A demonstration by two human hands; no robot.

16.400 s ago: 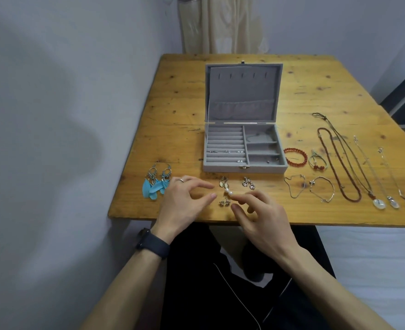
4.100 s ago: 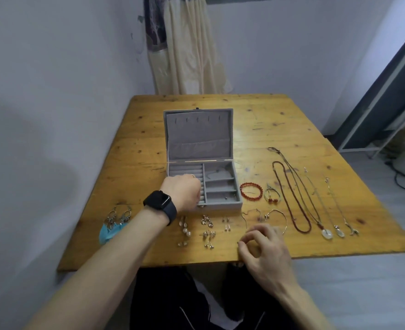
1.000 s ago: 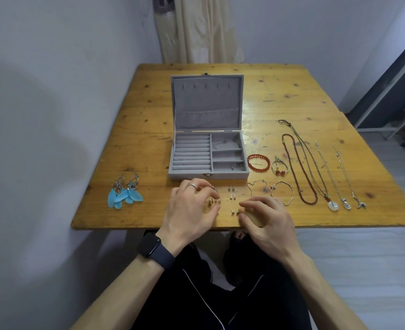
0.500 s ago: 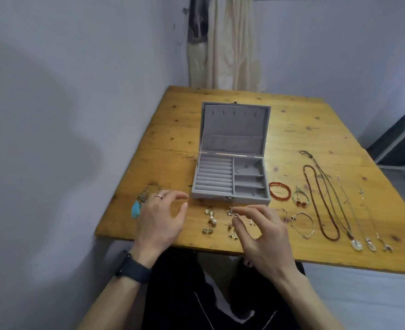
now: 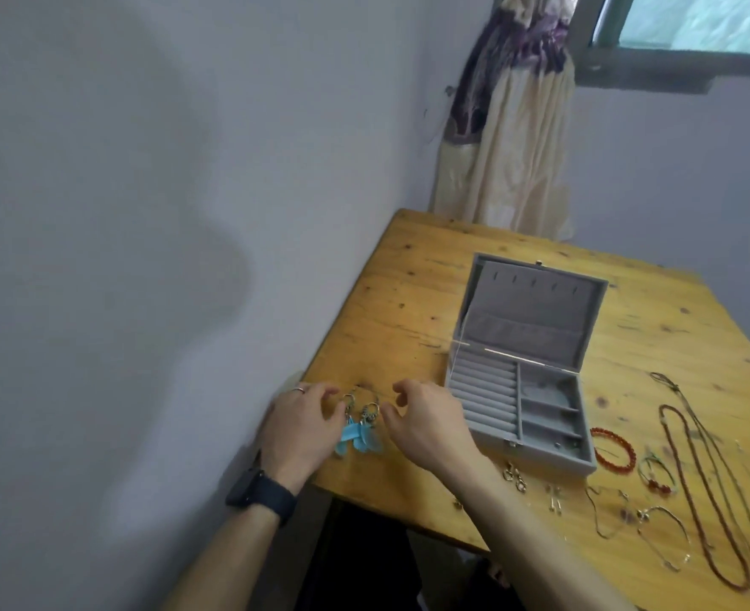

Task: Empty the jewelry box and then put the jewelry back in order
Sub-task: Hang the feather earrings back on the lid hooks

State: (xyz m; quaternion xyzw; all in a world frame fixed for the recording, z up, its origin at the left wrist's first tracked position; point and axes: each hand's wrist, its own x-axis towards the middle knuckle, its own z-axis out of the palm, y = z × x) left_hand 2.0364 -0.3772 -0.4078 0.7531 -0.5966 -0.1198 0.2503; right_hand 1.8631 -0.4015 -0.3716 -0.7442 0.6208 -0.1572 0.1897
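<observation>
Feather earrings are framed by both hands at the tabletop's near left corner.

The blue feather earrings (image 5: pixel 360 427) lie between the left hand (image 5: pixel 299 427) and the right hand (image 5: pixel 426 423); both hands are loosely curled with fingers parted, and nothing is seen to be gripped, though the left fingertips are just beside the hooks. The jewelry box (image 5: pixel 521 390) stands open toward the middle of the tabletop (image 5: pixel 408 302) and looks almost emptied, so unloading is judged nearly complete and the return not yet begun. Small earrings (image 5: pixel 514 476) are laid along the near edge, with a red bracelet (image 5: pixel 613 449) and necklaces (image 5: pixel 708 491) toward the right edge. Little room is left by the left edge; the far part is bare.
</observation>
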